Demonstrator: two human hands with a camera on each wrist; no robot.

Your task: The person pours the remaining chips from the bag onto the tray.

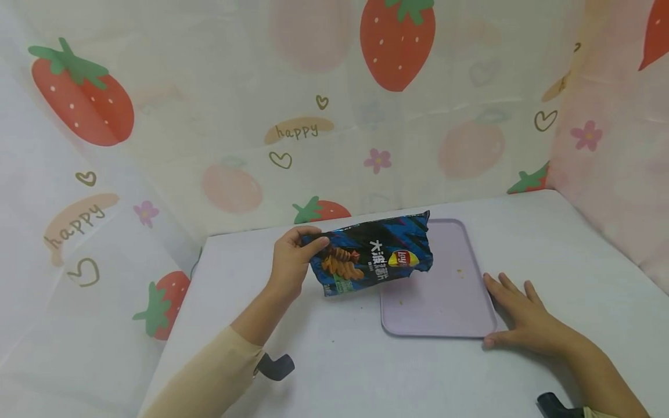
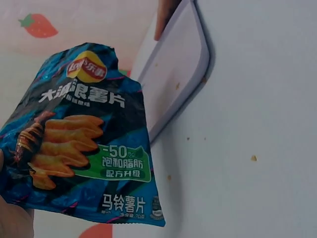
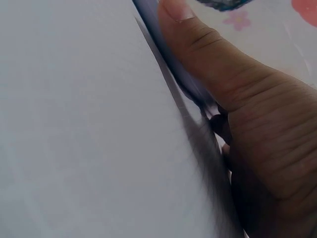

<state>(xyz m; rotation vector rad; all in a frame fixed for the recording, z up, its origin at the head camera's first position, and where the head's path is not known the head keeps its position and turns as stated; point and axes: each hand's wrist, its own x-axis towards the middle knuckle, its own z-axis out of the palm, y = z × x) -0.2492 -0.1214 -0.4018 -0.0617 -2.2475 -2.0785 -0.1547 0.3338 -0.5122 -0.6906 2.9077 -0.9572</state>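
A blue and black potato chip bag (image 1: pixel 372 253) is held up sideways by my left hand (image 1: pixel 294 261), thumb in front and fingers behind its bottom end. Its top end, by the yellow and red logo, overlaps a lilac tray (image 1: pixel 444 307) in the head view. The left wrist view shows the front of the chip bag (image 2: pixel 84 144) large, with chips and a squid pictured. My right hand (image 1: pixel 533 322) rests at the tray's right edge with fingers spread. In the right wrist view the thumb (image 3: pixel 213 59) lies along the tray rim.
Small crumbs (image 1: pixel 460 273) lie on the tray, and a few more crumbs (image 2: pixel 253 158) are scattered on the white table (image 1: pixel 345 371). A strawberry-print curtain (image 1: pixel 230 116) stands behind the table and on both sides.
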